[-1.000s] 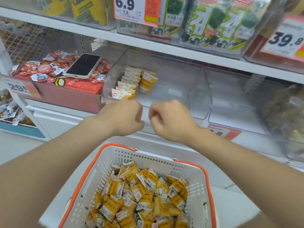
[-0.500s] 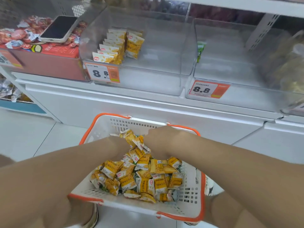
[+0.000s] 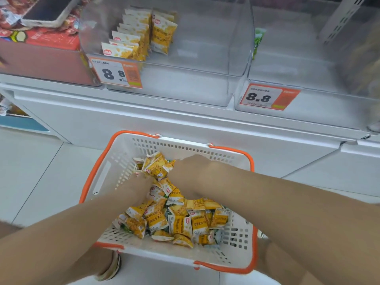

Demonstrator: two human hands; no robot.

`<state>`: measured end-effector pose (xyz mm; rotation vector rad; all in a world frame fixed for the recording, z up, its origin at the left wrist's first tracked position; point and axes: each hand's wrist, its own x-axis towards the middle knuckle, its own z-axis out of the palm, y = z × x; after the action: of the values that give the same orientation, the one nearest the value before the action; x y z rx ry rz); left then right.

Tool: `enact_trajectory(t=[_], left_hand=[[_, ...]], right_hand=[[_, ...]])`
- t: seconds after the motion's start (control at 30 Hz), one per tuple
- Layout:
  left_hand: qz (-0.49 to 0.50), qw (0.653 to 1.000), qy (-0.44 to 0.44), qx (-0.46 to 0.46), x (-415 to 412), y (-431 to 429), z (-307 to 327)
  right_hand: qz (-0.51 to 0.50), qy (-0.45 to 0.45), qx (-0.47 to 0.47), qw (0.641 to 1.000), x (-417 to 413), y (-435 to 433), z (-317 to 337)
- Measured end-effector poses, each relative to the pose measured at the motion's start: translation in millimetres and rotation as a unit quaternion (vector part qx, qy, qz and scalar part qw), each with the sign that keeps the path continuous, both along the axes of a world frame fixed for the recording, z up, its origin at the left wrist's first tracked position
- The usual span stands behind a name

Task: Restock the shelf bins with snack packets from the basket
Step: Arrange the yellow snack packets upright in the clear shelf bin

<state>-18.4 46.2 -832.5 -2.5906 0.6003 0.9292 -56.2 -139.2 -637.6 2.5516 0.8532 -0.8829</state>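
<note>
Phone (image 3: 49, 9) at far left, lying on wrapped red sweets (image 3: 8, 21) heaped in a red carton (image 3: 41, 62). Just right of it we note a clear bin (image 3: 205, 64) on the shelf. Shelved packets (image 3: 131, 41), yellow and white, stand in a row along its left wall, with a shorter stack just beside them. Price tag (image 3: 117, 73) reading 8.8 hangs at the bin's front left corner.

Below the shelf, on the tiled floor (image 3: 37, 171), stands the white basket (image 3: 185, 147) with an orange rim. It holds a loose heap of snack packets (image 3: 181, 221). Both forearms reach into it.

The left hand (image 3: 141, 183) is pushed into the far side of the heap, its fingertips buried among wrappers; we cannot tell how far they curl. The right hand (image 3: 189, 169) is knuckles up, its fingers curled down around a bunch of the snack packets raised between the two hands.

Further right, a green packet (image 3: 258, 40) leans at the left wall of a second bin (image 3: 298, 79), which carries a second tag (image 3: 267, 98), also 8.8.
</note>
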Motion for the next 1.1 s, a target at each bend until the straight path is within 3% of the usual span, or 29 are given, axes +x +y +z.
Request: enact_trajectory(t=[0.17, 0.23, 0.3, 0.4, 0.5, 0.7, 0.77, 0.87, 0.93, 1.03, 1.1], left_hand=[[-0.035, 0.999, -0.037, 0.01, 7, 8, 10], [-0.004, 0.998, -0.039, -0.046, 11, 4, 19], [0.086, 0.985, -0.007, -0.148, 20, 0, 32], [0.183, 0.932, 0.033, -0.312, 35, -9, 71], [0.244, 0.875, 0.076, -0.41, 42, -25, 124], [0.365, 0.722, 0.126, -0.574, 55, -49, 208], [0.387, 0.686, 0.147, -0.598, 57, -52, 233], [0.381, 0.692, 0.141, -0.597, 59, -46, 267], [0.387, 0.678, 0.142, -0.609, 61, -39, 284], [0.429, 0.607, 0.169, -0.647, 61, -34, 300], [0.443, 0.553, 0.171, -0.685, 60, -35, 303]], right_hand=[[0.003, 0.003, -0.01, 1.0, 2, 4, 4], [-0.004, 0.005, -0.006, 1.0, 5, 4, 9], [-0.014, 0.0, 0.002, 1.0, 9, 2, 16], [-0.049, -0.016, 0.04, 0.998, 14, -4, 36], [-0.118, -0.027, 0.074, 0.99, 19, -13, 55], [-0.247, -0.034, 0.148, 0.957, 30, -25, 87], [-0.333, -0.065, 0.238, 0.91, 38, -30, 96], [-0.447, -0.05, 0.383, 0.807, 46, -35, 108], [-0.481, -0.031, 0.486, 0.729, 48, -34, 116], [-0.515, -0.062, 0.597, 0.612, 53, -31, 127], [-0.516, -0.066, 0.633, 0.574, 57, -30, 128]])
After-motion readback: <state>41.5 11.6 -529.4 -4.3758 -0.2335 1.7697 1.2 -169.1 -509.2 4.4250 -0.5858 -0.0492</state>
